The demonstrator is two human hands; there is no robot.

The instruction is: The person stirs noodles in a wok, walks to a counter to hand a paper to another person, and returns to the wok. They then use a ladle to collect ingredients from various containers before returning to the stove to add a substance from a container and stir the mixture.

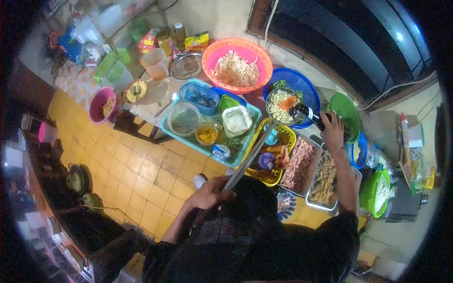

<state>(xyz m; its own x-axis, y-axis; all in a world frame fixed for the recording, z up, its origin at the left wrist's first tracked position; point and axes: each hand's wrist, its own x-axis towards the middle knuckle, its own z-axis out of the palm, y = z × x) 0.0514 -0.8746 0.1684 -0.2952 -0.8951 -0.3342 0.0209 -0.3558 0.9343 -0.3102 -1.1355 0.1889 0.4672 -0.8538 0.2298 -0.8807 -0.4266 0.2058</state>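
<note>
My left hand (pixel 210 192) is closed around a long grey handle (pixel 250 158) that runs up to a round, shallow ladle or pan (pixel 270 112). In it lie pale noodle-like strips, an orange-red heap, green bits and something dark. My right hand (pixel 331 132) grips a dark bottle (pixel 317 120) with a white band, tilted with its neck over the ladle's contents. Whether liquid is flowing out cannot be made out. Behind the ladle is a blue colander (pixel 309 89) with green leaves, and below it a yellow basket (pixel 290 132) holding a purple item and brown pieces.
A pink basin (pixel 259 54) with pale shreds stands at the back. Left of the ladle, a turquoise tray (pixel 181 141) carries several tubs. Containers of pink pieces (pixel 299 162) and brown crumbly food (pixel 323 177) sit near my right forearm, beside green bowls (pixel 344 111). Yellow floor tiles (pixel 151 170) show lower left.
</note>
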